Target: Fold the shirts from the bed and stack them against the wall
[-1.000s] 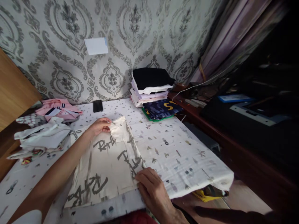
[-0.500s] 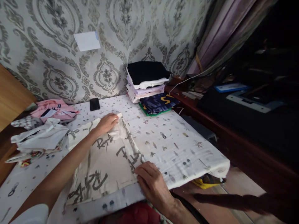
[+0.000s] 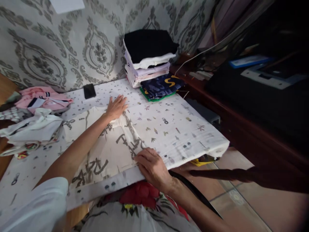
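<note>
A cream garment with dark brush-style lettering, seemingly a shirt, lies partly folded and flat on the white patterned cloth. Across its far right part reaches my left hand, fingers spread and palm down, touching the fabric. My right hand is at the near right corner, its curled fingers pinching the garment's edge. Part of the cloth's left side is hidden under my left forearm.
Folded clothes are stacked at the wall, beside a navy folded garment. A black phone lies left of them. Pink clothing and white clothing are heaped at left. A dark wooden desk borders the right side.
My left hand has opened from a closed grip on the garment's far part, spreading its fingers flat there. My right hand stays at the near corner. The camera view has tilted downward.
</note>
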Motion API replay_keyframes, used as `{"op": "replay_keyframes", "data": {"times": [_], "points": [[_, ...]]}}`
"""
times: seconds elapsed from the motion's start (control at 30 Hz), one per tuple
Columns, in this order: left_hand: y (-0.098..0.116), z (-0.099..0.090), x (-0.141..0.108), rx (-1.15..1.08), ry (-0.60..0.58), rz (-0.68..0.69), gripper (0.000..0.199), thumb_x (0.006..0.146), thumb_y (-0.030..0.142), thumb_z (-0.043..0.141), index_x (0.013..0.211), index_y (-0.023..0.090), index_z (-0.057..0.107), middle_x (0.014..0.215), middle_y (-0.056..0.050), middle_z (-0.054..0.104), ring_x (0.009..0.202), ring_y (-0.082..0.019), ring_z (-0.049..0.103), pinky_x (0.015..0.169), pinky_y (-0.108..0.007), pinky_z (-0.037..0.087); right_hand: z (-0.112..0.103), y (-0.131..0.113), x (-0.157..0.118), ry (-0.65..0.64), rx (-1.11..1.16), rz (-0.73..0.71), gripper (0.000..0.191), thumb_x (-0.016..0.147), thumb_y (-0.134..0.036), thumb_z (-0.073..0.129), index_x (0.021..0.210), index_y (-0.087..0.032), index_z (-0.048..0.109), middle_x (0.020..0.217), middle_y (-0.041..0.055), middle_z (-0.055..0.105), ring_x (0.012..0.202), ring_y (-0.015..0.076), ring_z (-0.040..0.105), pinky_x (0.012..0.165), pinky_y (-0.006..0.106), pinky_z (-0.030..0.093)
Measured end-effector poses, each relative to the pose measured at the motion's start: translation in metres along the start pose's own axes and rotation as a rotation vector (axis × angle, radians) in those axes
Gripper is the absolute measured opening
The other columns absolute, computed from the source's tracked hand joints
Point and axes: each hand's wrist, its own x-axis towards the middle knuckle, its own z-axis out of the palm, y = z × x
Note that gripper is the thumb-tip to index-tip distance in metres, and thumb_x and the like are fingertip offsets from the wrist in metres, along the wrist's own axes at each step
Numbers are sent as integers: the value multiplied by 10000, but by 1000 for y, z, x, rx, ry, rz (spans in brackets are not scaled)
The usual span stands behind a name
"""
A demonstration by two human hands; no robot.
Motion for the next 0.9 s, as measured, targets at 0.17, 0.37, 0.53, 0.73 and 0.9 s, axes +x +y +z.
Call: {"op": "replay_keyframes", "data": {"times": [0.17,0.37,0.53,0.73,0.9], "points": [[21,10,-44,-34,-68,90,710,1021,551,251,1595,133,229,1687,-131,163,1566,-267,89,1256,-466,63,-5,-1,-1,17,62,-29,191,976,-187,490,1016,-194,676,933,65,696,899,204,595,823,368,482],[57,21,-99,-70,-118,274,843,991,671,234,1603,95,168,1690,-163,92,1567,-287,34,1258,-452,39,-21,-6,-4,179,382,166,287,1013,-314,423,1045,-196,683,931,76,712,889,212,644,802,384,517],[90,24,-143,-123,-100,463,921,952,737,258,1613,111,117,1674,-193,135,1564,-301,44,1258,-478,59,-18,-2,-7,435,529,597,354,1036,-412,401,1042,-218,698,939,55,722,922,204,662,854,359,523],[116,21,-182,-241,-161,587,984,896,774,368,1625,174,91,1670,-170,166,1561,-290,72,1269,-483,83,-14,4,0,454,583,635,333,1010,-446,460,1050,-215,696,992,56,741,948,206,672,891,348,532],[110,-5,-191,-500,-271,659,686,989,610,400,1563,237,354,1623,-95,355,1527,-235,266,1273,-433,184,-16,6,2,400,448,579,284,995,-404,492,1016,-206,695,960,66,739,927,221,682,827,343,555]]}}
